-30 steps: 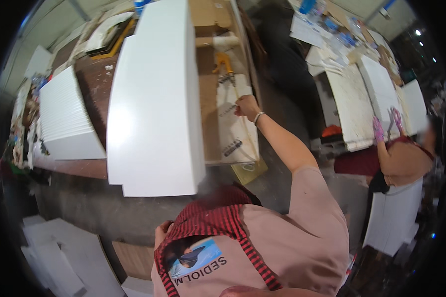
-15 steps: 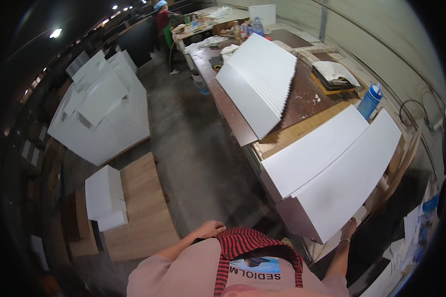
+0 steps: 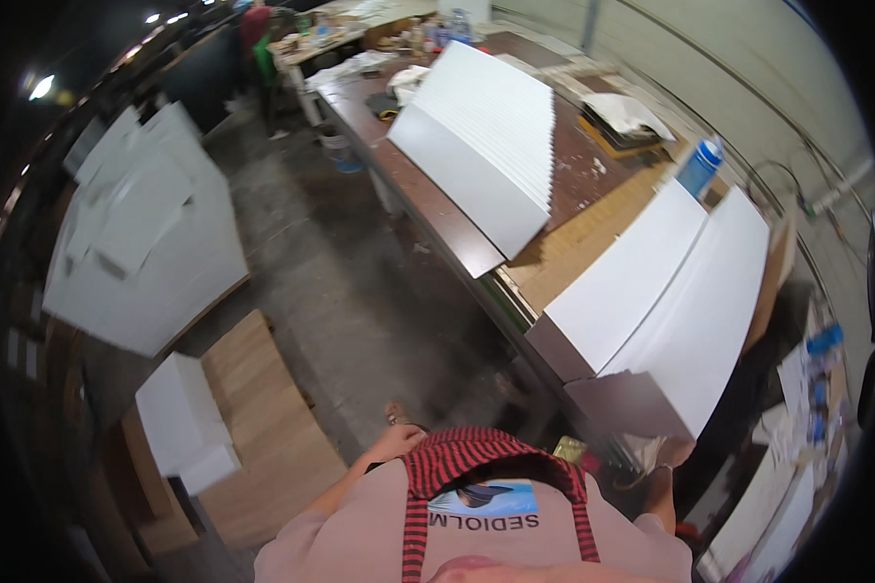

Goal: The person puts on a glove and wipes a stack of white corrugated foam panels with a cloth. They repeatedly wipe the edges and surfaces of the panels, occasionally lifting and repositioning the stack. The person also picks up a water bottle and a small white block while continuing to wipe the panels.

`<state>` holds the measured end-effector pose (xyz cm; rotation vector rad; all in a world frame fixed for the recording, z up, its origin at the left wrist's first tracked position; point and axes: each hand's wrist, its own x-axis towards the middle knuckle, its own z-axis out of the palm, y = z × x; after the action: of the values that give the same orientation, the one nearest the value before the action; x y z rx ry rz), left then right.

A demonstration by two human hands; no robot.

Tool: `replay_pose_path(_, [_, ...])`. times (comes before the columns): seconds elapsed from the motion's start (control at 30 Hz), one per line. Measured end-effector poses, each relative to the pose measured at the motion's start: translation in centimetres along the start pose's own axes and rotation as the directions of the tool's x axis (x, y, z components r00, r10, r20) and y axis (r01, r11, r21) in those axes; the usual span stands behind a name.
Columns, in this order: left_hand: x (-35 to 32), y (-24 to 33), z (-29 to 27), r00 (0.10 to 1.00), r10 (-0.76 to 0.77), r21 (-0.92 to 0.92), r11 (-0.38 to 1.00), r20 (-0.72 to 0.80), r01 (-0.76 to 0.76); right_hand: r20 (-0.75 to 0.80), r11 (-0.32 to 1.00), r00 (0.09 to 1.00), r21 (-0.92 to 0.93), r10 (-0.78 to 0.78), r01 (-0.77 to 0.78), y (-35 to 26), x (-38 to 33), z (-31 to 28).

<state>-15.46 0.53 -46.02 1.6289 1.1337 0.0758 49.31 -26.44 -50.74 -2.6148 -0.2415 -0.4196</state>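
Observation:
Two stacks of white panels lie side by side at the right: the left stack (image 3: 627, 277) and the right stack (image 3: 702, 306), whose near end faces me. My right hand (image 3: 673, 452) is at the near lower corner of the right stack and seems to touch it; its fingers are too unclear to read. Down beside my red-and-black striped apron (image 3: 486, 445), at hip height, is my left hand (image 3: 397, 444), away from the panels. Its fingers are partly hidden and blurred.
White fanned panels (image 3: 476, 146) lie on a brown table (image 3: 423, 219), near a blue bottle (image 3: 700, 167). At left stand a large white panel pile (image 3: 151, 248) and a wood-coloured board (image 3: 267, 418) bearing white pieces (image 3: 185, 418). Another person (image 3: 262, 58) stands far off.
My view has shifted, and the panels' near ends show more fully. My right hand has moved from the right stack's long side to its near corner. My left hand stays by the apron.

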Motion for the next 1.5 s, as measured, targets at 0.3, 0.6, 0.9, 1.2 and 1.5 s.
replay_pose_path(0.3, [-0.5, -8.0, -15.7, 0.993, -0.113, -0.017, 0.993, 0.029, 0.114, 0.385, 0.998, 0.921, -0.041, 0.056, -0.043, -9.4, -28.6, -11.8])
replay_pose_path(0.6, [2.2, -5.3, -26.7, 0.998, -0.011, 0.062, 0.998, 0.054, 0.008, 0.627, 0.902, 0.708, 0.431, -0.325, 0.033, -33.5, -37.2, -1.8])
replay_pose_path(0.9, [6.5, -6.5, -32.2, 0.991, 0.099, -0.075, 0.992, -0.084, -0.106, 0.404, 0.569, 0.546, 0.804, -0.734, 0.171, -69.5, -34.2, 8.0])
replay_pose_path(1.2, [10.5, -16.8, -41.7, 0.939, -0.295, -0.511, 0.843, -0.178, 0.168, 0.317, 0.504, 0.524, 0.823, -0.791, 0.263, -103.3, -31.0, 22.7])
replay_pose_path(1.5, [24.0, -18.9, -51.8, 0.981, -0.082, -0.358, 0.933, -0.177, 0.014, 0.284, 0.695, 0.662, 0.502, -0.694, 0.514, -117.0, -29.1, 34.3])
